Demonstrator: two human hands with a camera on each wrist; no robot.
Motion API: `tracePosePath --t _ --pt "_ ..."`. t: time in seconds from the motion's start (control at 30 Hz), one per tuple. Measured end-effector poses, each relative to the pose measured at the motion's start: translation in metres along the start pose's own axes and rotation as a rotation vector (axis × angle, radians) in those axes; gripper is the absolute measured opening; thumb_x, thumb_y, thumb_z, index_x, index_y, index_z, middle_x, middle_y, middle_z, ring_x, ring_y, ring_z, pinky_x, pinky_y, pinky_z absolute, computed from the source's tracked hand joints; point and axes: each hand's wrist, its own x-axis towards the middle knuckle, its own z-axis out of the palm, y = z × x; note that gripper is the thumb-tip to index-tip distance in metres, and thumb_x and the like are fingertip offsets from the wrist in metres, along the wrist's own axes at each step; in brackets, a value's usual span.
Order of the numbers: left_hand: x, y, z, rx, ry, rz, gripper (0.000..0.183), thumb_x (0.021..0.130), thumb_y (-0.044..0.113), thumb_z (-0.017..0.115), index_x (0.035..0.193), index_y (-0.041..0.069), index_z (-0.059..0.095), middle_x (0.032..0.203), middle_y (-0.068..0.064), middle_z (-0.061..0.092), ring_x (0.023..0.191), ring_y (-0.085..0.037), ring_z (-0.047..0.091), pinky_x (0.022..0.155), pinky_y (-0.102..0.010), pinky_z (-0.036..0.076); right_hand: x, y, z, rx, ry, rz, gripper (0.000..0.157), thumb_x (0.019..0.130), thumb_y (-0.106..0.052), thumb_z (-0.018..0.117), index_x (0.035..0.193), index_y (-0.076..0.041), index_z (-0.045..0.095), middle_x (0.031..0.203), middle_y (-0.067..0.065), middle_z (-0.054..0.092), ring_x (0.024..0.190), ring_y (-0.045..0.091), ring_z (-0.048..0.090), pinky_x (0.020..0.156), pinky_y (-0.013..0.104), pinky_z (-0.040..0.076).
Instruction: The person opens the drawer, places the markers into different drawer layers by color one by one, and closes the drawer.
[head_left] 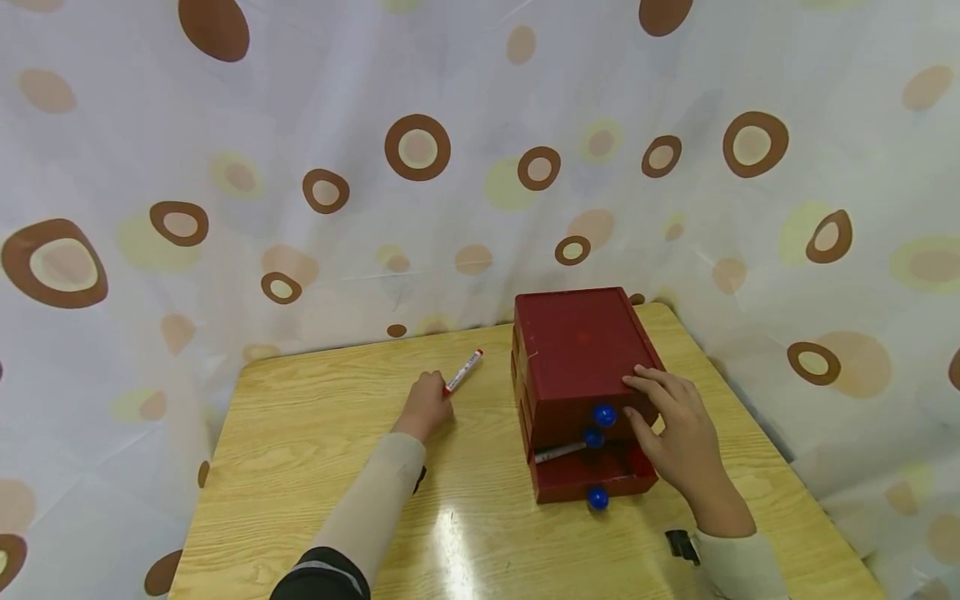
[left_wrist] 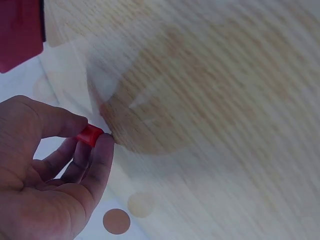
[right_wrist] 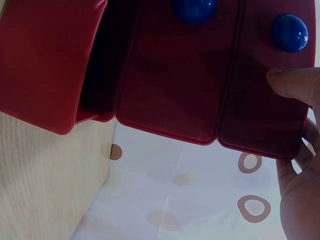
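Observation:
My left hand (head_left: 427,406) pinches a white marker with red ends (head_left: 463,372) above the table, left of a small red drawer cabinet (head_left: 577,342). In the left wrist view, one red end of the marker (left_wrist: 90,135) shows between thumb and fingers; the rest is hidden. My right hand (head_left: 678,429) grips the cabinet's upper front right edge, with the thumb (right_wrist: 292,82) on the top drawer's front. The bottom drawer (head_left: 630,485) is pulled out. Another white marker (head_left: 560,452) lies in it. Blue knobs (head_left: 604,415) are on the drawer fronts.
The cabinet stands on a light wooden table (head_left: 315,433), toward its right side. A white curtain with brown and yellow spots (head_left: 465,167) hangs behind the table and along its right edge.

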Motion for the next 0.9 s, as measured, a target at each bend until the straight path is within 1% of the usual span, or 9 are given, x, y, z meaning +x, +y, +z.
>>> tracePosePath --t 0.1,0.2,0.37,0.5,0.6,0.77,0.9 --pt "-0.003 -0.002 0.0 -0.021 0.018 0.017 0.02 0.09 -0.006 0.066 0.11 -0.008 0.064 0.102 -0.019 0.061 0.086 -0.026 0.056 0.083 -0.044 0.056 0.0 0.0 0.0 -0.003 0.001 0.0 0.049 0.082 0.003 0.086 0.128 -0.006 0.073 0.139 0.018 0.066 0.127 0.041 0.056 0.104 0.052 0.045" --pt "-0.007 -0.003 0.0 -0.04 0.031 0.032 0.02 0.091 -0.007 0.065 0.111 -0.008 0.065 0.103 -0.02 0.062 0.089 -0.027 0.058 0.085 -0.044 0.057 0.0 0.001 0.0 -0.005 0.003 0.002 0.05 0.081 0.003 0.086 0.128 -0.006 0.073 0.139 0.017 0.066 0.127 0.041 0.056 0.104 0.051 0.045" --pt "-0.012 -0.002 -0.001 -0.053 0.051 0.057 0.02 0.092 -0.006 0.065 0.111 -0.009 0.065 0.102 -0.019 0.062 0.088 -0.026 0.057 0.085 -0.043 0.058 0.0 0.0 0.001 -0.008 0.005 0.001 0.049 0.081 0.003 0.087 0.128 -0.006 0.073 0.139 0.017 0.066 0.127 0.041 0.056 0.105 0.05 0.045" --pt "-0.016 0.002 -0.003 -0.075 0.059 0.066 0.02 0.093 -0.005 0.064 0.113 -0.009 0.065 0.102 -0.019 0.062 0.087 -0.024 0.057 0.084 -0.042 0.058 -0.001 0.0 0.0 -0.005 0.009 -0.003 0.049 0.081 0.003 0.087 0.127 -0.006 0.073 0.139 0.018 0.067 0.127 0.041 0.056 0.108 0.044 0.044" --pt "-0.019 0.006 -0.005 -0.101 0.074 0.082 0.019 0.094 -0.004 0.065 0.113 -0.008 0.064 0.101 -0.017 0.06 0.086 -0.023 0.054 0.082 -0.039 0.056 -0.001 0.0 0.0 -0.002 0.01 -0.003 0.049 0.081 0.003 0.087 0.127 -0.006 0.073 0.139 0.017 0.067 0.127 0.041 0.056 0.109 0.041 0.043" --pt "-0.026 0.012 -0.008 -0.157 0.111 0.12 0.018 0.094 -0.003 0.066 0.111 -0.008 0.064 0.098 -0.017 0.061 0.084 -0.021 0.051 0.076 -0.034 0.053 -0.001 -0.001 0.001 0.0 0.01 -0.002 0.049 0.081 0.003 0.086 0.128 -0.006 0.073 0.139 0.017 0.067 0.127 0.041 0.056 0.108 0.044 0.044" --pt "-0.031 0.016 -0.009 -0.2 0.132 0.137 0.018 0.093 -0.005 0.066 0.111 -0.008 0.064 0.097 -0.018 0.064 0.084 -0.02 0.052 0.071 -0.031 0.051 0.0 -0.001 0.0 -0.003 0.007 -0.005 0.049 0.082 0.003 0.086 0.128 -0.006 0.073 0.139 0.018 0.066 0.126 0.042 0.056 0.106 0.051 0.044"
